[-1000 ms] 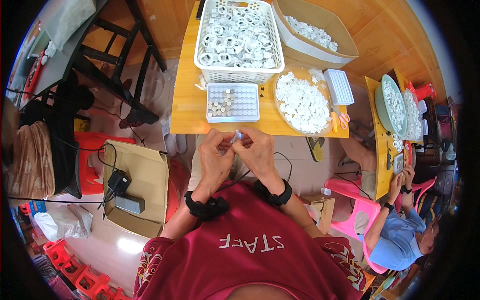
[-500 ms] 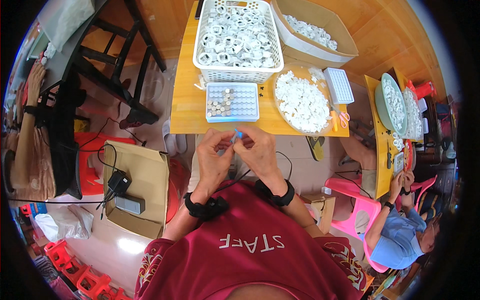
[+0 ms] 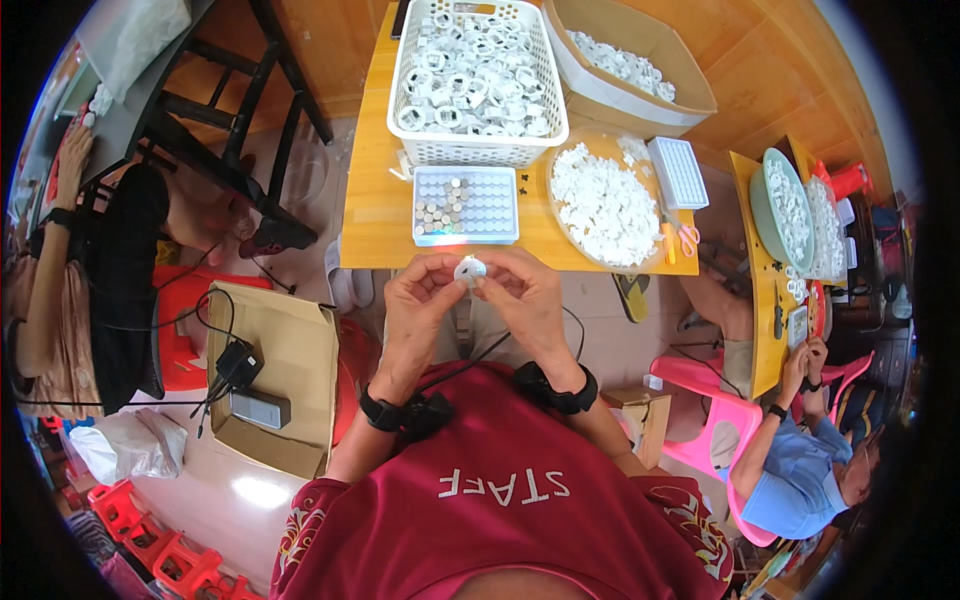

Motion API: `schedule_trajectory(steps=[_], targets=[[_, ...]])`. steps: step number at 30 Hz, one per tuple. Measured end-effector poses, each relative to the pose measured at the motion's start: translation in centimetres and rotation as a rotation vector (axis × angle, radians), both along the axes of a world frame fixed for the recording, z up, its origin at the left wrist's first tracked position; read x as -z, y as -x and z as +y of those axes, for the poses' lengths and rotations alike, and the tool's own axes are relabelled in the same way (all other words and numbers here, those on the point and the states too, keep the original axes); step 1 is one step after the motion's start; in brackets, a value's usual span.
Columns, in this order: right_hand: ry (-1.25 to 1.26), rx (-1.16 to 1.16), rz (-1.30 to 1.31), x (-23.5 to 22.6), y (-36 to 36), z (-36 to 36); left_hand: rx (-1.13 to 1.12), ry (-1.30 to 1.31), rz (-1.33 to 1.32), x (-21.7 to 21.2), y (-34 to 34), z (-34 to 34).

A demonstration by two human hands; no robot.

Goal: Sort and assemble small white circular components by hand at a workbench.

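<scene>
Between my two hands, just off the table's near edge, is a small round white plastic part with a dark spot on it. My left hand pinches it from the left, thumb and fingers closed. From the other side my right hand grips it the same way. Right beyond my hands stands a white tray with rows of round pockets. Several silver button cells lie in its left part.
A white plastic basket of ring-shaped parts stands behind the tray. To its right are a round tray of small white pieces, scissors, another pocketed tray and a cardboard box. People sit at tables on both sides.
My hands have turned the small part so its round white face shows; a bluish edge showed before. My fingers have moved slightly apart. The person at left has shifted.
</scene>
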State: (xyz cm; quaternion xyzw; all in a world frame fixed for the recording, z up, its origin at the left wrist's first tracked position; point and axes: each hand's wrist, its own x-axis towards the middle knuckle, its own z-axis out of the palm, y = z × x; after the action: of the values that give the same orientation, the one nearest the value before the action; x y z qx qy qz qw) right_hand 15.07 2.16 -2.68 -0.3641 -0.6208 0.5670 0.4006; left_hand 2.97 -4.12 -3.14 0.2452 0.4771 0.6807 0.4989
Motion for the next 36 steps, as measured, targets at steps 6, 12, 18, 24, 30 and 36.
schedule_trajectory(steps=[6,12,18,24,30,36], targets=[[0.002,-0.005,-0.062,-0.7,0.4,0.0,-0.021,0.008,0.040,-0.5,0.1,0.5],[-0.201,0.066,-0.219,-0.7,0.4,-0.6,-0.086,0.068,0.033,-0.3,-0.4,1.0],[-0.298,0.089,-0.204,-1.2,0.9,-0.7,-0.060,0.029,0.041,0.6,0.5,1.0],[-0.269,-0.036,-0.159,-1.5,0.4,1.1,-0.016,0.011,0.071,0.0,0.5,1.5],[-0.373,0.253,-0.242,-5.7,-3.5,9.8,-0.155,-0.011,0.116,0.1,2.1,1.7],[-0.708,0.465,-0.384,-10.3,-5.7,19.8,-0.341,0.064,0.170,3.9,5.6,0.8]])
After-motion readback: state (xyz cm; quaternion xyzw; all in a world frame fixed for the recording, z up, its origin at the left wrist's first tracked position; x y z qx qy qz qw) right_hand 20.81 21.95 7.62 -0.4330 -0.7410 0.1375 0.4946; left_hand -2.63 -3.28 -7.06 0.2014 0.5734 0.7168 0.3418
